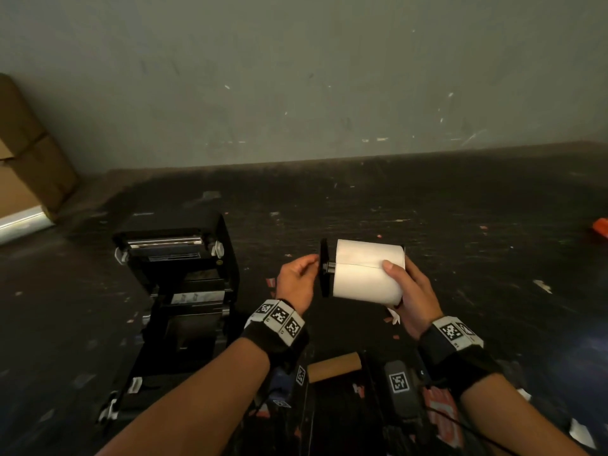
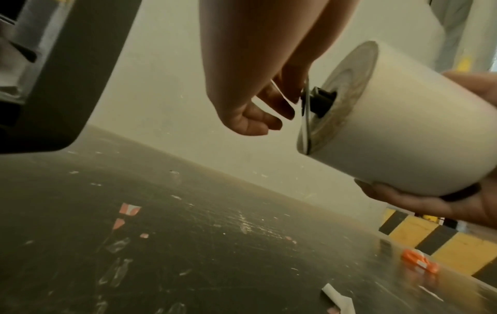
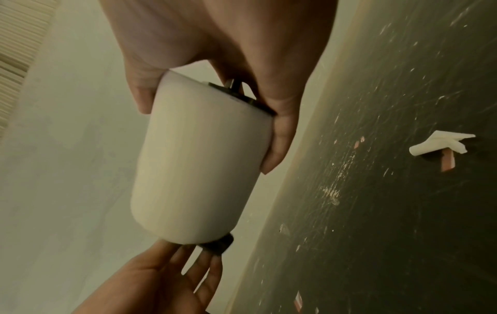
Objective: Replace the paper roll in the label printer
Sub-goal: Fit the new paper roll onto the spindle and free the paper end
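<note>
My right hand point(image 1: 399, 284) grips a full white paper roll point(image 1: 365, 274) held sideways above the dark floor, thumb on top and fingers wrapped underneath. A black spindle runs through the roll, with a black flange disc point(image 1: 324, 268) standing a little off its left end. The fingertips of my left hand point(image 1: 307, 268) touch that disc; in the right wrist view those fingers point(image 3: 199, 274) lie fairly straight against it. The black label printer point(image 1: 184, 278) stands to the left with its lid up and its roll bay bare. An empty brown cardboard core point(image 1: 335, 366) lies near me.
Cardboard boxes point(image 1: 29, 153) stand at the far left against the grey wall. An orange object point(image 1: 600, 227) lies at the far right. Paper scraps point(image 1: 543, 286) litter the floor. A dark device with a marker tag point(image 1: 399, 383) sits between my forearms. A yellow-black striped kerb point(image 2: 430, 238) runs along the right.
</note>
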Demonstrator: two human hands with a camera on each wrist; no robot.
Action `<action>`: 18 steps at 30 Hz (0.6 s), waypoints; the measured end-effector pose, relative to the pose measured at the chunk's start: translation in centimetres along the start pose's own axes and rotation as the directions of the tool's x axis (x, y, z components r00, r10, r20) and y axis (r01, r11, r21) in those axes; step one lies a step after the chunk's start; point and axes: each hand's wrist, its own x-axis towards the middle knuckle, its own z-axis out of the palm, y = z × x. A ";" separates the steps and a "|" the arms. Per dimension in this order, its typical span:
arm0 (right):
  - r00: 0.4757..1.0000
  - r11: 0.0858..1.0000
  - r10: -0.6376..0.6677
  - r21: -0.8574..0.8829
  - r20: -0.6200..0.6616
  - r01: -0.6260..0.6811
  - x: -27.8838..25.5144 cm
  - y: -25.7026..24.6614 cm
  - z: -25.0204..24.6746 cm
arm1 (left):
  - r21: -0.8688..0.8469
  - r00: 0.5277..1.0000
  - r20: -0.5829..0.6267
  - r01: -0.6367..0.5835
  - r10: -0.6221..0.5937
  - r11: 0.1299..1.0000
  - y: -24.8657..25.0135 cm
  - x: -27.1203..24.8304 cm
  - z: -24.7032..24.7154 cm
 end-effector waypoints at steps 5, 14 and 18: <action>0.999 0.999 -0.036 -0.030 -0.032 0.035 0.0 -0.2 -0.1 | 0.074 0.998 0.050 -0.047 0.043 0.996 0.6 0.0 0.5; 0.981 0.961 -0.193 -0.201 0.002 0.190 -0.7 -1.2 0.2 | -0.031 0.988 0.131 0.083 -0.078 0.996 2.0 -0.6 0.5; 0.972 0.933 -0.235 -0.275 0.028 0.233 -0.9 -1.1 0.5 | -0.082 0.979 0.173 0.120 -0.104 0.989 3.0 -1.1 0.3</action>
